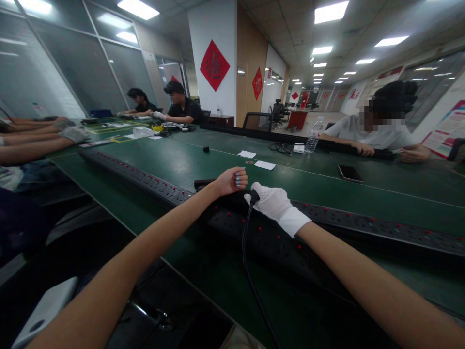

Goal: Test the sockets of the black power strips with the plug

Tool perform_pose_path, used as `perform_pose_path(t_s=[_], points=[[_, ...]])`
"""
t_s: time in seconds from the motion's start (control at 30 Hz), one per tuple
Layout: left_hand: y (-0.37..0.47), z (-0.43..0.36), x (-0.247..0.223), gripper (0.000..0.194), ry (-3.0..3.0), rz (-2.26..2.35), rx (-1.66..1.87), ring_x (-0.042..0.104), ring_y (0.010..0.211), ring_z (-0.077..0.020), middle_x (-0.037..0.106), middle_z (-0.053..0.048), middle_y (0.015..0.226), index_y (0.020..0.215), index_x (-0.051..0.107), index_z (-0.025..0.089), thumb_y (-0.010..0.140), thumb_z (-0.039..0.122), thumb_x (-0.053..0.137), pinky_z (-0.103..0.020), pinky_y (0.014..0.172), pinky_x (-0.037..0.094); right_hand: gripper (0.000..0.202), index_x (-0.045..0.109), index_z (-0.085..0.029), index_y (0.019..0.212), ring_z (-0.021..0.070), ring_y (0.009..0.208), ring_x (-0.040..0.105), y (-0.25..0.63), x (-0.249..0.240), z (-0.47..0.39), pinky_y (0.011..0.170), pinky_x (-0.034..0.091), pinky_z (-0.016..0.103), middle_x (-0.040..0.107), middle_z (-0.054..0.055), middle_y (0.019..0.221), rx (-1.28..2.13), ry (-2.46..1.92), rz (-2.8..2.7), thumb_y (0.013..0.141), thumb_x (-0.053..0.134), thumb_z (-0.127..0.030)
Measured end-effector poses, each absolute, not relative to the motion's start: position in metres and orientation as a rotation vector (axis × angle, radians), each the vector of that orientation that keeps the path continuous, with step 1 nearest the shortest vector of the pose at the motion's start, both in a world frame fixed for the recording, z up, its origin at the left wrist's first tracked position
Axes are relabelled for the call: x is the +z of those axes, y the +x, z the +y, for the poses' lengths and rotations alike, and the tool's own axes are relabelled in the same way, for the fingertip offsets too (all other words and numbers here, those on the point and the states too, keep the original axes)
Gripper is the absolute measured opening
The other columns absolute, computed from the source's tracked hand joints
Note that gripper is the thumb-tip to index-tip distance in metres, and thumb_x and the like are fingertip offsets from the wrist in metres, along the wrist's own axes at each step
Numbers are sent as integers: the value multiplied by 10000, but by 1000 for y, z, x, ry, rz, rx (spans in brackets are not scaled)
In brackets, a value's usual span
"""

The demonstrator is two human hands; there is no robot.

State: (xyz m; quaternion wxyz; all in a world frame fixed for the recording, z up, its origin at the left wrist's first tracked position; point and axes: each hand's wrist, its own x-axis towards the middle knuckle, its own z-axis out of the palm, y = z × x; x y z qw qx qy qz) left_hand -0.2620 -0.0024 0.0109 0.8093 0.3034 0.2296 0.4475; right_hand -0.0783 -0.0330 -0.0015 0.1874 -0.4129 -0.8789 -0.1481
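My left hand [232, 181] is bare, its fingers curled closed over the black power strips; whatever it may hold is hidden. My right hand [271, 201] wears a white glove and grips the black plug end of a thick cable [247, 252], which hangs down toward the bottom of the view. Beneath my hands lies a long black power strip [269, 235] with red switches. A second strip [385, 225] stretches to the right, and another [138, 177] reaches to the upper left.
On the green table [312, 186] lie a phone [349, 173], white papers [265, 165], a small black piece [206, 149] and a water bottle [314, 134]. A person in a white shirt [345, 134] sits across. Gloved hands of others [74, 133] are at left.
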Motion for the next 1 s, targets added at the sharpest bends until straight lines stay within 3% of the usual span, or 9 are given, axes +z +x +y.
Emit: perform_pose_path(t_s=[0.17,0.57,0.83,1.0], points=[[-262,-2,11,372,643,498,958,332,372,-77,268,54,455,532,243,197,882,220,367,-203,365,274,392,535,-219,942,166,665,583,-80,1,-33,513,241,266,653,55,836,-394,-1182,-2486,842,321,-532],[-262,0,10,377,628,489,957,331,367,-74,277,52,455,524,259,194,884,219,367,-200,360,268,381,544,-237,882,151,607,577,-86,6,-27,508,271,251,645,24,710,-320,-1299,-2489,847,313,-537],[-263,0,9,380,631,487,958,329,380,-71,268,54,459,525,268,189,889,223,372,-201,368,273,445,573,-222,883,192,674,595,-83,12,-36,542,265,262,657,59,733,-407,-1251,-2515,841,293,-566],[-263,0,6,366,639,478,968,324,394,-55,295,63,477,544,341,166,899,236,395,-184,377,286,429,570,-227,877,184,639,593,-83,6,-36,534,268,264,648,50,694,-407,-1312,-2481,854,279,-542]])
